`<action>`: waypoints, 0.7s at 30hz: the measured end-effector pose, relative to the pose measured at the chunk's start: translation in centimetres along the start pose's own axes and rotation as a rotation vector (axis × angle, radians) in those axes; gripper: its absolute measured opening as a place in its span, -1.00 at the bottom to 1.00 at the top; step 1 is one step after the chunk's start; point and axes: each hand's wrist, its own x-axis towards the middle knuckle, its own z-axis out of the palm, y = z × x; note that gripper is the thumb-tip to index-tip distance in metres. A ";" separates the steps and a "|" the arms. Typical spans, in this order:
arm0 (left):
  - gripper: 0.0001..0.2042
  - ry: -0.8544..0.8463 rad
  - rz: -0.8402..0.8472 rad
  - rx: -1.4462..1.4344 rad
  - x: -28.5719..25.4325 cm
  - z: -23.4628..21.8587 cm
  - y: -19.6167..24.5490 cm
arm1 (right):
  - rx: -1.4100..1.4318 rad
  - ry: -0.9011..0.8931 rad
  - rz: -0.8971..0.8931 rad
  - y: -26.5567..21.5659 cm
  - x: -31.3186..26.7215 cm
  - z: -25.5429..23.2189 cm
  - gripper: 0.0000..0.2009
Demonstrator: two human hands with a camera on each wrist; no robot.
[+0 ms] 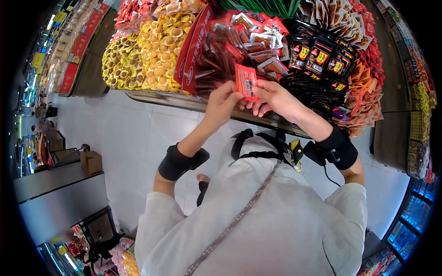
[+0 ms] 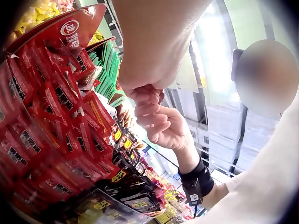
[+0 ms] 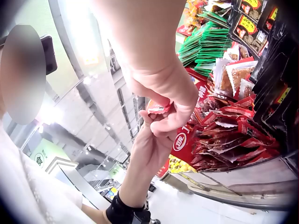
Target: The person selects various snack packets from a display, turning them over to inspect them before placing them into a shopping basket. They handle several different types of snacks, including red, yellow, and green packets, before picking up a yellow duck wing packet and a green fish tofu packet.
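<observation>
Both hands hold one small red snack packet [image 1: 246, 83] upright over the front edge of a snack bin. The left hand [image 1: 223, 100] pinches its left edge between thumb and fingers. On the opposite edge, the right hand [image 1: 275, 97] grips it with the thumb in front, other fingers curled below. Printed dark lettering and a white label face the head camera. In the right wrist view a bit of the packet [image 3: 159, 108] shows between the fingers; in the left wrist view the hands mostly hide it. Behind the hands lie similar red packets [image 1: 221, 50].
Yellow-wrapped snacks [image 1: 163, 50] fill the left section, past a red cardboard divider [image 1: 195, 50]. Black packets [image 1: 317, 60] lie to the right, with orange packets [image 1: 361, 99] beyond. Green packets [image 1: 264, 5] stand at the back. The bin's front edge [image 1: 170, 102] runs below the hands.
</observation>
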 end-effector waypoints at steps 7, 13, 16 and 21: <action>-0.75 0.097 0.542 1.311 3.7 -1.5 2.4 | -0.255 0.324 -0.247 -1.7 3.0 -4.2 -0.83; -0.74 0.192 0.543 1.576 6.2 -4.2 1.9 | -0.462 0.426 -0.260 -2.9 4.9 -4.2 -0.85; -0.75 0.214 0.477 1.589 5.5 -4.4 1.7 | -0.707 0.524 -0.369 -2.3 6.0 -3.4 -0.73; -0.77 0.200 0.332 1.493 4.4 -5.5 1.8 | -0.961 0.592 -0.391 -2.9 6.5 -1.0 -0.72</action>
